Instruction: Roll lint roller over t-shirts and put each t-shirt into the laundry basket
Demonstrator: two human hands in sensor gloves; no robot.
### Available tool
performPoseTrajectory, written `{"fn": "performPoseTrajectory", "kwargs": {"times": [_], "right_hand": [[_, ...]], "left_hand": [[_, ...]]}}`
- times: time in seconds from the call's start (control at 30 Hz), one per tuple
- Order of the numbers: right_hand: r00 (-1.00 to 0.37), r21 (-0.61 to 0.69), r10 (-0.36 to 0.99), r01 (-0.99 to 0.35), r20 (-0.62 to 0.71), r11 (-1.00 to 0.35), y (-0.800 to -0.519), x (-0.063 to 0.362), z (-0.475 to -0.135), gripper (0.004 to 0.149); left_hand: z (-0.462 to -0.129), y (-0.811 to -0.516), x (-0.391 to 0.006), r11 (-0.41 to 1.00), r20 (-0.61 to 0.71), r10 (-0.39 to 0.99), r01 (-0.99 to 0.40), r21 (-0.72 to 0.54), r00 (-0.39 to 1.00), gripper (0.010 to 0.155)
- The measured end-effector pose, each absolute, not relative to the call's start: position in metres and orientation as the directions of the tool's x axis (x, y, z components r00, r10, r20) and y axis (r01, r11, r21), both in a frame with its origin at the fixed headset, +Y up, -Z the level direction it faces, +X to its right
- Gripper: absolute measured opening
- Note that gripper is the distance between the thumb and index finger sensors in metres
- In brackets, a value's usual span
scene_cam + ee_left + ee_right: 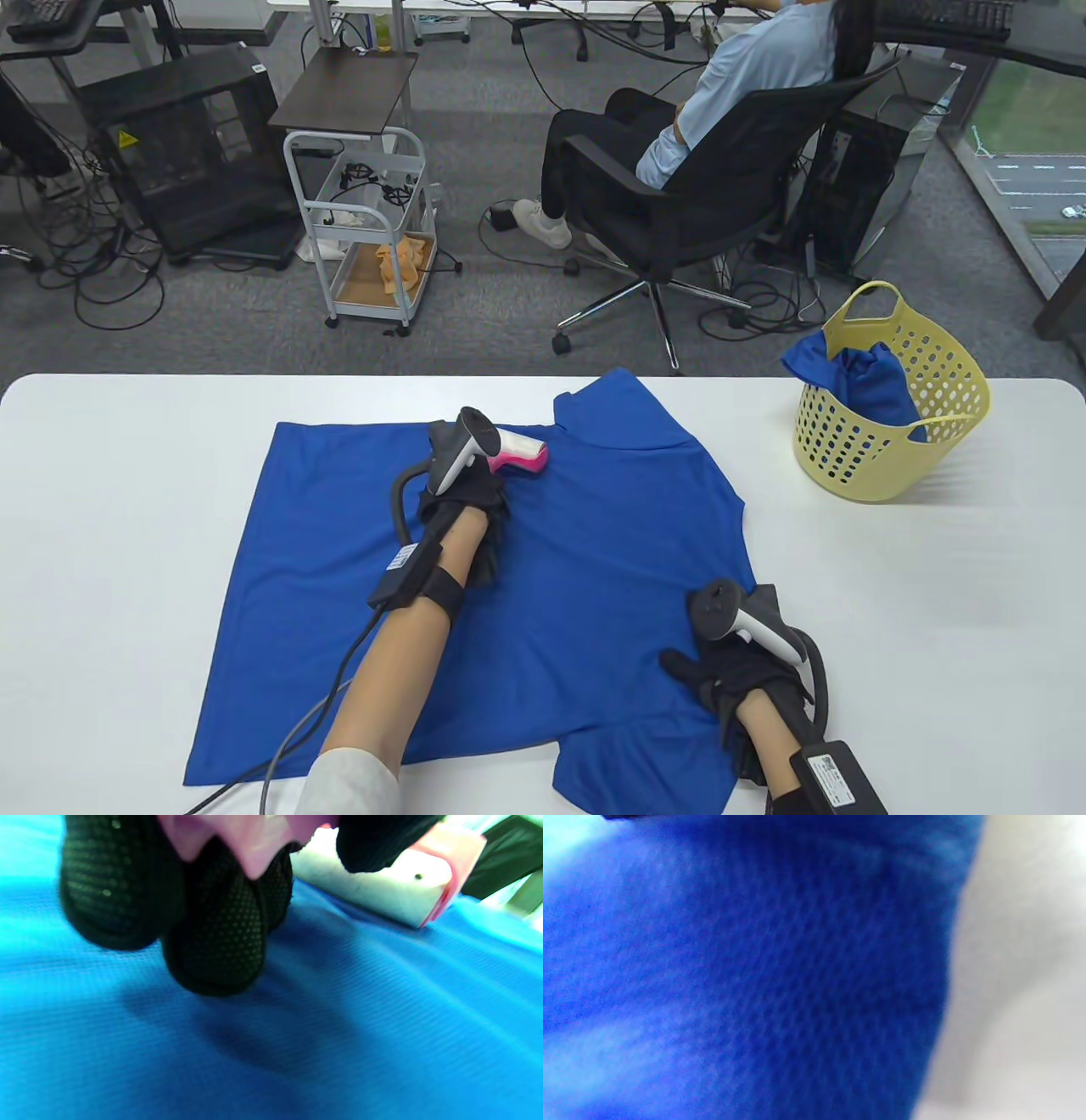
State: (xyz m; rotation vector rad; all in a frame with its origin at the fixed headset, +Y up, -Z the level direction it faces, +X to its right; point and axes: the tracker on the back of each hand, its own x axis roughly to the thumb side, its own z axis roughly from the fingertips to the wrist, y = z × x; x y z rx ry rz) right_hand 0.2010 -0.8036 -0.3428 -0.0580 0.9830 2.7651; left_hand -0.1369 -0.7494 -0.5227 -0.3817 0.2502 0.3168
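A blue t-shirt (543, 586) is lying spread flat across the white tabletop (119, 509), its collar end pointing away from the person and its sleeves reaching out to either side. The left hand (462, 501) is gripping the pink handle of a lint roller (519, 452), its gloved fingers (216, 938) curling round the handle in the left wrist view, and the white roll is lying on the fabric near the shirt's upper middle. The right hand (730, 675) is resting palm down on the shirt's lower right part, close to the sleeve there, with its fingers lying straight and holding nothing. The right wrist view is showing only blurred blue fabric meeting the pale tabletop.

A yellow laundry basket (891, 407) is standing at the tabletop's far right, well apart from the spread shirt, and another blue t-shirt (865, 382) is sitting bunched inside it, part of it hanging over the rim.

Beyond the tabletop, a person (747, 76) is sitting in a black office chair (721, 195) with their back turned, and a white wheeled cart (365, 229) is standing on the grey carpet
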Motion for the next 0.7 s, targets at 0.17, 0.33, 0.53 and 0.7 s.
{"fn": "performPoseTrajectory", "kwargs": {"times": [0.17, 0.33, 0.53, 0.7], "right_hand": [[-0.977, 0.621, 0.183, -0.208, -0.106, -0.756, -0.804, 0.201, -0.343, 0.080], [-0.977, 0.615, 0.186, -0.212, -0.107, -0.759, -0.804, 0.201, -0.343, 0.079], [-0.977, 0.617, 0.185, -0.212, -0.108, -0.758, -0.804, 0.201, -0.343, 0.080], [-0.977, 0.616, 0.185, -0.213, -0.109, -0.758, -0.804, 0.201, -0.343, 0.079]], "left_hand": [[-0.491, -0.724, -0.172, 0.750, -0.167, 0.603, -0.625, -0.215, 0.780, 0.074], [-0.431, -0.685, -0.212, 0.712, -0.243, 0.602, -0.649, -0.269, 0.761, 0.081], [-0.348, -0.656, -0.225, 0.785, -0.212, 0.350, -0.409, -0.465, 0.912, 0.067], [-0.312, -0.687, -0.208, 0.680, -0.203, 0.162, -0.258, -0.687, 0.966, 0.062]]}}
